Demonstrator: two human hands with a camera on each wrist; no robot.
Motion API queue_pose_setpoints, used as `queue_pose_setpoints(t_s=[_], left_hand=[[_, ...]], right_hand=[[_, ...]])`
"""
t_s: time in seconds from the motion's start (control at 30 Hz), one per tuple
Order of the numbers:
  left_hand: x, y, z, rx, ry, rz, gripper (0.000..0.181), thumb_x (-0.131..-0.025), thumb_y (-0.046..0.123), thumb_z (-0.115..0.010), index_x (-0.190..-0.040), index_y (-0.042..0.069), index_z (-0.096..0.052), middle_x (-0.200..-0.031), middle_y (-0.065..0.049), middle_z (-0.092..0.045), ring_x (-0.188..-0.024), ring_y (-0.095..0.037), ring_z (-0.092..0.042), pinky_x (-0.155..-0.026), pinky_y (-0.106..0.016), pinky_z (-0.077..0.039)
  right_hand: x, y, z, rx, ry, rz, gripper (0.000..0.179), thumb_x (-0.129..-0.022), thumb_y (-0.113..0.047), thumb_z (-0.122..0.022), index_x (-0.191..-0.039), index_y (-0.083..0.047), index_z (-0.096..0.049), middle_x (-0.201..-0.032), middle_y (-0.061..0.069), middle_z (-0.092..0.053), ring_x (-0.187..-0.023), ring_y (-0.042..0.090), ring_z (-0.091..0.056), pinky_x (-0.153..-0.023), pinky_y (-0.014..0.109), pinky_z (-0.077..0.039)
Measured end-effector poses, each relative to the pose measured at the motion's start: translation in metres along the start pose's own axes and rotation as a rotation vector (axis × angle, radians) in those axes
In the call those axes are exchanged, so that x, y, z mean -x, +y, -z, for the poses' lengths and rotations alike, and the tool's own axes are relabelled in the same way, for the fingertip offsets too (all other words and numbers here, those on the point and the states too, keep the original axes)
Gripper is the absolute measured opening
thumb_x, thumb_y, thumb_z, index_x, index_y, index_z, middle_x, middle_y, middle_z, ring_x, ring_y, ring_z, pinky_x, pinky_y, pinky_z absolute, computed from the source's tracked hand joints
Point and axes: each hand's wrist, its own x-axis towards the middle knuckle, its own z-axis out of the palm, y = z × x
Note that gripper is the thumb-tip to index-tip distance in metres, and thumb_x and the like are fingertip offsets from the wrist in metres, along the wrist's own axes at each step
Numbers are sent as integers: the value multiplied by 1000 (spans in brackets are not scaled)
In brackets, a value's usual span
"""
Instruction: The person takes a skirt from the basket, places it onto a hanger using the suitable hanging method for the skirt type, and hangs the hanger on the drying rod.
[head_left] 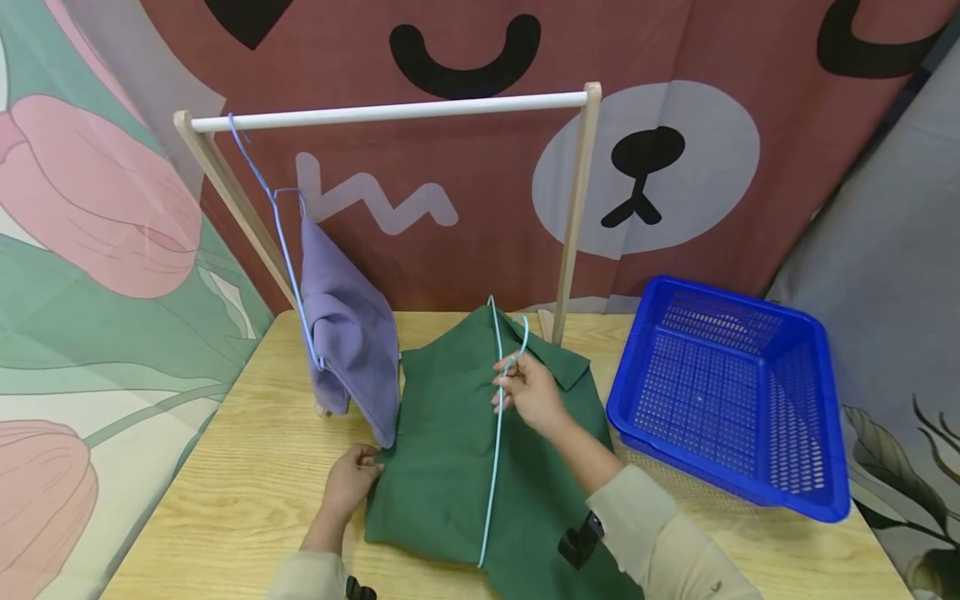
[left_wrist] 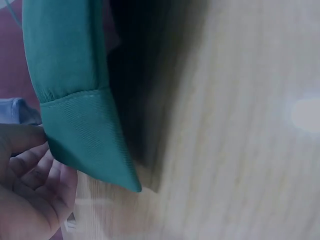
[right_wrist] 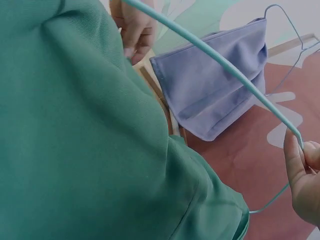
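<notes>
A green garment (head_left: 450, 450) is spread over the table's front, with a stitched seam and band at one corner in the left wrist view. My left hand (head_left: 351, 482) pinches its left edge between thumb and fingers. My right hand (head_left: 531, 390) holds a light blue hanger (head_left: 492, 475) close to its hook, and the hanger's long side crosses above the green cloth. In the right wrist view, part of the hanger passes behind the garment's edge. Left of the green cloth, a purple garment (head_left: 352, 321) hangs from a periwinkle hanger (head_left: 281, 242).
A wooden rack with a white rail (head_left: 390, 112) stands at the table's back, carrying the periwinkle hanger at its left end. A blue perforated basket (head_left: 622, 400) sits at the right. Printed cloth (head_left: 480, 250) covers the wall behind the wooden table (head_left: 225, 500).
</notes>
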Motion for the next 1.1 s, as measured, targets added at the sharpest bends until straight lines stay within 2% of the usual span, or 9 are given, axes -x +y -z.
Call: queue_pose_setpoints(t_s=[0.17,0.27,0.4,0.57,0.7,0.83,0.9,1.1], left_hand=[[7,0,-3,-52,-13,-88,23,-73,-2,-58,-95,-9,-55,-86,-15,-57,-77,-27,-55,-62,-32,-47],[10,2,-6,-37,-36,-110,23,-73,-2,-57,-95,-10,-55,-89,-18,-57,-78,-29,-56,-62,-34,-47],[15,9,-11,6,-97,-113,22,-77,2,-58,-96,-8,-55,-87,-13,-58,-78,-25,-55,-62,-31,-47],[24,30,-15,144,-211,-131,25,-82,10,-57,-101,-6,-55,-90,-9,-57,-82,-20,-53,-67,-29,-45],[35,52,-15,308,-353,-162,32,-86,15,-53,-106,-9,-50,-98,-16,-56,-88,-23,-53,-74,-32,-45],[42,71,-17,444,-494,-193,36,-87,15,-51,-109,-13,-47,-105,-23,-53,-90,-23,-53,-78,-33,-45],[43,79,-17,482,-535,-215,37,-87,16,-50,-110,-13,-47,-106,-24,-52,-90,-21,-53,-79,-32,-45],[48,90,-17,598,-595,-274,36,-86,9,-51,-111,-16,-44,-107,-29,-49,-87,-16,-55,-76,-32,-47]], right_hand=[[-2,-5,0,-45,-30,13,11,-84,11,-44,-94,12,-47,-79,21,-50,-55,19,-56,-53,41,-50],[-3,-8,-1,-84,-36,17,9,-84,12,-43,-93,14,-44,-81,20,-50,-56,18,-55,-54,42,-50],[-4,-13,-2,-138,-31,7,5,-83,13,-42,-87,14,-40,-84,17,-50,-55,17,-55,-56,44,-50],[-4,-17,-2,-167,-22,-3,8,-83,15,-41,-79,9,-38,-91,16,-49,-56,16,-55,-55,38,-51],[-6,-20,-3,-178,-32,-6,3,-83,13,-42,-85,13,-39,-88,18,-49,-56,16,-55,-54,35,-51],[-7,-23,-3,-185,-39,2,7,-83,14,-42,-89,16,-39,-85,18,-49,-56,16,-56,-55,36,-51],[-8,-24,-3,-195,-36,9,6,-83,14,-42,-89,15,-39,-86,18,-49,-56,16,-56,-55,36,-51],[-9,-26,-3,-213,-57,13,14,-84,13,-42,-96,19,-39,-77,13,-50,-55,15,-56,-55,34,-51]])
